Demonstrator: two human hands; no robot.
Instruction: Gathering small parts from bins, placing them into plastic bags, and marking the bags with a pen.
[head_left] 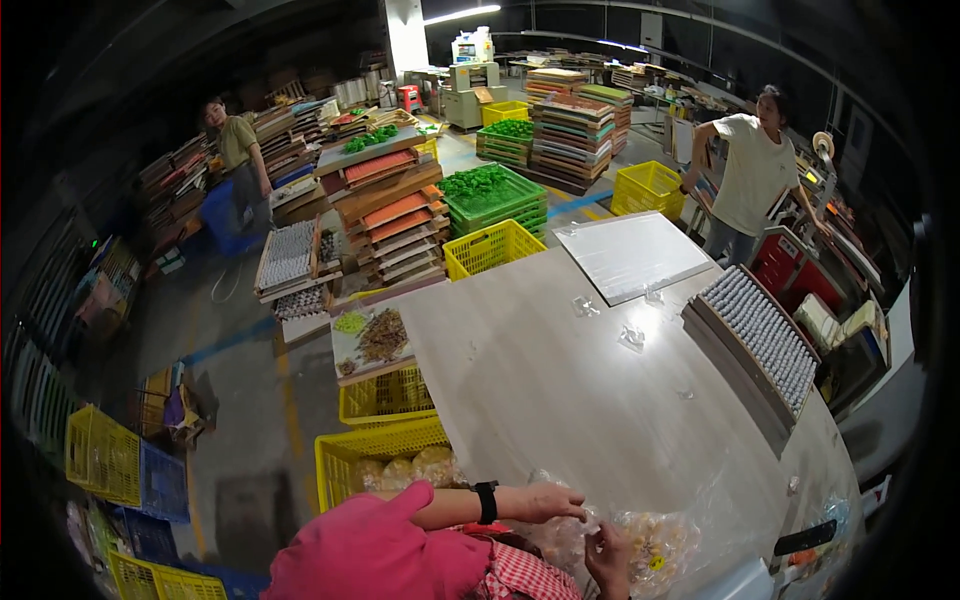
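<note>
At the near edge of the table, my left hand (pixel 552 502), with a black watch on its wrist, reaches in from the left, fingers pinched on crinkled clear plastic. My right hand (pixel 608 560) is just below and right of it, fingers curled against the same plastic. This clear plastic bag (pixel 568 535) spreads between and below my hands. Beside my right hand lies a clear bag of small yellow, white and orange pieces (pixel 660 542); whether both are one bag, I cannot tell. Part of my right fingers is hidden.
Left of the table stands a yellow crate (pixel 335 465) with filled bags. A rack of small grey-white pieces (pixel 755 335) and a white board (pixel 635 255) lie on the table, with small clear packets (pixel 632 338). A dark phone-like object (pixel 805 538) is at right. Two people stand beyond.
</note>
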